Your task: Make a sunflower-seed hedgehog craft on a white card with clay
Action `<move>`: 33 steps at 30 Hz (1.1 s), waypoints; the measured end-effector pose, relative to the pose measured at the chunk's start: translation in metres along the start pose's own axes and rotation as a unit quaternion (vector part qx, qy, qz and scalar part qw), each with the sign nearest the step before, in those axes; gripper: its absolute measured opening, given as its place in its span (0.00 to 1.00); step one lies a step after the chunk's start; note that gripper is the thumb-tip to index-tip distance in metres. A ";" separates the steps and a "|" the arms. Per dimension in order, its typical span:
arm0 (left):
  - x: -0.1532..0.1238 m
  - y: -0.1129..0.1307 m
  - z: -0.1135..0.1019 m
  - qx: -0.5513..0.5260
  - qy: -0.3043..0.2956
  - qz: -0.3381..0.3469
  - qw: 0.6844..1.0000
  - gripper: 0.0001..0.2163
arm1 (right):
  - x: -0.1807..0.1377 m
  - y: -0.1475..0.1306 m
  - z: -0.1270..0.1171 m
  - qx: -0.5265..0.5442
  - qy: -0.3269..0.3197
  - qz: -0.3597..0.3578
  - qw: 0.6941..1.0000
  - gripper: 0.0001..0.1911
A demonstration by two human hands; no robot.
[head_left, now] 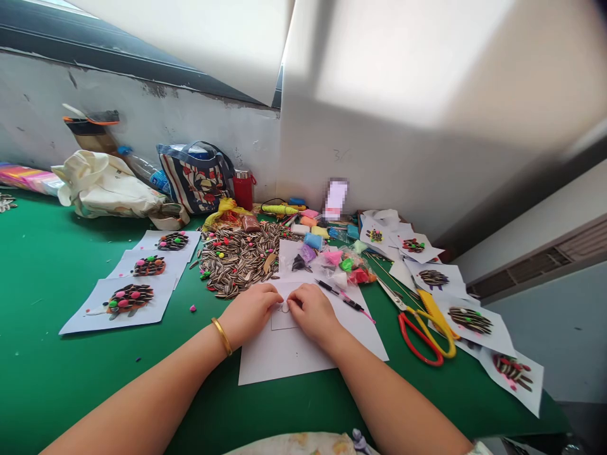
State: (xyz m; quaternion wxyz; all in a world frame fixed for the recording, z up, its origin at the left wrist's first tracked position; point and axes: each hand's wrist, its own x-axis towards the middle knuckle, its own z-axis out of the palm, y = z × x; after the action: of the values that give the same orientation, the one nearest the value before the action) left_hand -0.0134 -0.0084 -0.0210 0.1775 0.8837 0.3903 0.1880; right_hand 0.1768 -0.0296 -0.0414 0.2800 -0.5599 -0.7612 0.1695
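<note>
My left hand (251, 311) and my right hand (313, 313) rest close together on a white sheet of paper (265, 370). Both have their fingers curled and drawn together, the tips almost meeting. Anything small between the fingertips is too hidden to make out. Just below the tips a small curved line shows, along with part of a thin drawn rectangle on the sheet. Beyond my right hand, two black pens (327, 287) lie on paper. A heap of striped sunflower seeds (241, 259) spreads past my left hand, dotted with small coloured balls.
Small packs of coloured clay (333, 258) lie behind the sheet. Scissors with red and yellow handles (420, 332) sit to the right. Cards with seed hedgehogs line the left (159, 303) and right (497, 332). Bags (107, 189) and a red bottle (243, 189) stand along the wall.
</note>
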 end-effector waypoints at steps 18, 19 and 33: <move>-0.001 0.007 -0.005 0.068 -0.059 0.014 0.996 0.15 | -0.009 0.006 -0.018 0.039 -0.057 0.000 0.998 0.18; -0.001 0.007 -0.005 0.067 -0.058 0.012 0.996 0.15 | -0.010 0.006 -0.019 0.037 -0.062 -0.001 0.997 0.18; -0.002 0.007 0.001 0.085 -0.038 0.025 0.995 0.13 | -0.013 0.002 -0.015 -0.018 -0.094 -0.011 0.995 0.21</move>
State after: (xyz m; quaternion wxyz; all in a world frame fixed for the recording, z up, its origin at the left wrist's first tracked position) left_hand -0.0102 -0.0142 -0.0188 0.1118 0.9116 0.3753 0.1249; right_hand 0.1909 -0.0417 -0.0336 0.1987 -0.5379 -0.7932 0.2049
